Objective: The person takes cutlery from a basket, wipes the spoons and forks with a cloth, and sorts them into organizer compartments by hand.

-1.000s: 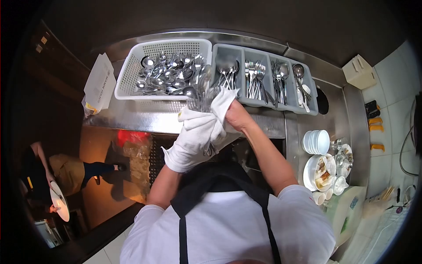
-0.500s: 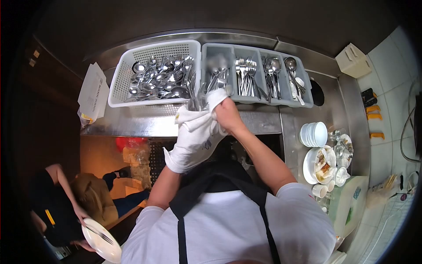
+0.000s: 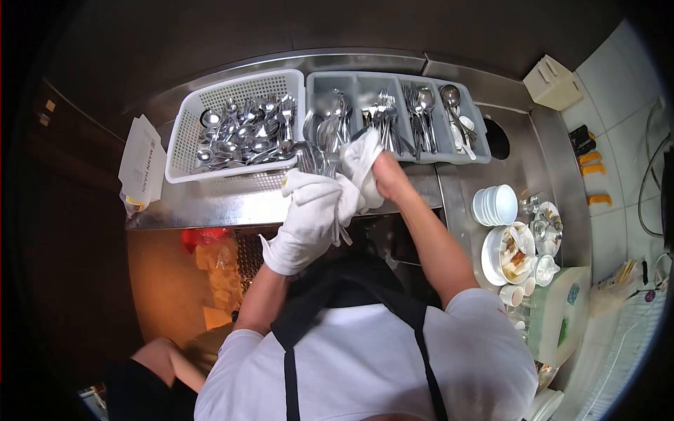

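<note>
A white cloth (image 3: 309,221) covers my left hand, which grips a bunch of forks and spoons (image 3: 316,160) through it; the fingers are hidden. My right hand (image 3: 388,177) is closed on another part of the cloth, to the right of the bunch, with a utensil partly wrapped in it. Behind my left hand stands a white perforated basket (image 3: 177,144) heaped with mixed cutlery. Beside it, a grey divided tray (image 3: 472,105) holds forks, spoons and ladles in its compartments, just beyond my right hand.
White bowls (image 3: 496,205), a bowl of food scraps (image 3: 516,256), cups and glasses stand on the right. A white box (image 3: 142,161) is at the left end of the steel counter (image 3: 210,209). Another person's arm (image 3: 168,361) shows at lower left.
My right hand has moved rightward with its part of the cloth, away from the bunch. The other person, carrying a plate earlier, has shifted lower and the plate is out of sight.
</note>
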Available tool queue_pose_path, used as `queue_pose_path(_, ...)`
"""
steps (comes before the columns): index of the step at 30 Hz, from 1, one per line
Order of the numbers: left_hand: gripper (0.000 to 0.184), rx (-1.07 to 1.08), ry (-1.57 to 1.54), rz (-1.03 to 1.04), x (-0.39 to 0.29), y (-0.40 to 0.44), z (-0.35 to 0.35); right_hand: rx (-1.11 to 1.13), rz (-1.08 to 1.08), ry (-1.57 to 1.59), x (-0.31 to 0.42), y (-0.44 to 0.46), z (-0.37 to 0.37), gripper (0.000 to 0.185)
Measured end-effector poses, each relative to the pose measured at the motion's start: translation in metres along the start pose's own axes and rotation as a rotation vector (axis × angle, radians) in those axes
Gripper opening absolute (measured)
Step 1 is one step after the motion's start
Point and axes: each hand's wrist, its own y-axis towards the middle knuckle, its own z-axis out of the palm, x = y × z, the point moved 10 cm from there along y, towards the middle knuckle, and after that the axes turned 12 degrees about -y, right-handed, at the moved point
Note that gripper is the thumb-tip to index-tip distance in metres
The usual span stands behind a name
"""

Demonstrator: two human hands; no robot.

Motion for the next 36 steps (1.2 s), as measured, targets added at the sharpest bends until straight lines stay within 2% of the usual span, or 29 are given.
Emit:
queue_pose_path(3,0.009,0.112,0.247,0.2,-0.028,0.007,0.001,-0.031,-0.34,-0.263,0.023,-0.035,0.027,0.014)
queue_pose_path(6,0.013,0.048,0.287,0.261,-0.039,0.001,-0.001,0.004,-0.506,-0.511,0.039,-0.035,0.031,0.017)
queue_pose_path(7,0.014,-0.008,0.273,0.269,-0.042,0.0,-0.003,-0.119,-0.475,-0.426,0.039,-0.028,0.018,0.016)
queue_pose_path(9,0.015,-0.043,0.175,0.198,-0.042,-0.003,-0.005,-0.242,-0.496,-0.368,0.051,-0.018,-0.005,0.015)
queue_pose_path(11,0.014,-0.006,0.016,0.039,-0.04,-0.005,-0.004,-0.345,-0.574,-0.395,0.066,-0.015,-0.019,0.014)
queue_pose_path(13,0.012,0.022,0.115,0.129,-0.043,-0.005,-0.003,-0.405,-0.643,-0.425,0.074,-0.019,-0.019,0.013)
queue_pose_path(14,0.011,0.005,0.046,0.066,-0.036,-0.006,-0.004,-0.433,-0.684,-0.442,0.08,-0.021,-0.019,0.013)
queue_pose_path(15,0.009,-0.013,-0.023,0.001,-0.031,-0.008,-0.004,-0.376,-0.647,-0.428,0.074,-0.015,-0.019,0.013)
queue_pose_path(18,0.008,-0.03,-0.16,-0.159,-0.005,-0.016,0.001,-0.436,-0.253,-0.301,0.012,-0.012,-0.027,0.02)
queue_pose_path(20,0.012,-0.038,-0.313,-0.315,0.02,-0.02,0.008,-0.459,-0.403,-0.687,-0.001,-0.037,0.006,0.027)
queue_pose_path(21,0.015,-0.051,-0.432,-0.43,0.034,-0.025,0.013,-0.314,-0.377,-0.315,-0.013,-0.034,0.025,0.032)
queue_pose_path(22,0.018,-0.063,-0.551,-0.546,0.047,-0.033,0.02,-0.309,-0.291,-0.354,-0.013,-0.033,0.02,0.031)
queue_pose_path(23,0.016,0.012,-0.293,-0.344,0.035,-0.023,0.02,-0.303,-0.203,-0.392,-0.008,-0.031,0.007,0.03)
queue_pose_path(24,0.013,0.1,-0.321,-0.407,0.043,-0.023,0.029,-0.296,-0.113,-0.427,0.006,-0.029,-0.001,0.031)
queue_pose_path(25,0.012,0.188,-0.345,-0.466,0.052,-0.021,0.034,-0.18,0.039,0.008,-0.017,-0.001,-0.012,0.032)
queue_pose_path(26,0.011,0.16,-0.332,-0.458,0.055,-0.021,0.03,-0.106,0.07,0.213,0.006,-0.002,-0.003,0.037)
queue_pose_path(28,0.012,0.102,-0.306,-0.443,0.057,-0.019,0.023,0.103,0.164,0.218,-0.005,0.004,-0.003,0.043)
queue_pose_path(29,0.012,0.028,-0.154,-0.251,0.032,-0.015,0.017,0.094,0.107,0.262,-0.009,0.007,-0.007,0.039)
queue_pose_path(32,0.019,0.031,-0.104,-0.363,0.043,-0.022,0.014,0.069,-0.066,0.352,-0.011,-0.003,-0.007,0.028)
queue_pose_path(34,0.024,0.269,0.693,0.043,0.021,-0.026,0.03,0.047,-0.207,0.372,0.006,-0.016,-0.003,0.021)
queue_pose_path(35,0.025,0.307,0.812,0.184,0.014,-0.029,0.036,0.071,-0.236,0.416,0.014,-0.018,0.001,0.017)
queue_pose_path(36,0.027,0.327,0.932,0.334,0.006,-0.033,0.042,-0.034,-0.319,0.285,0.025,-0.018,-0.005,0.017)
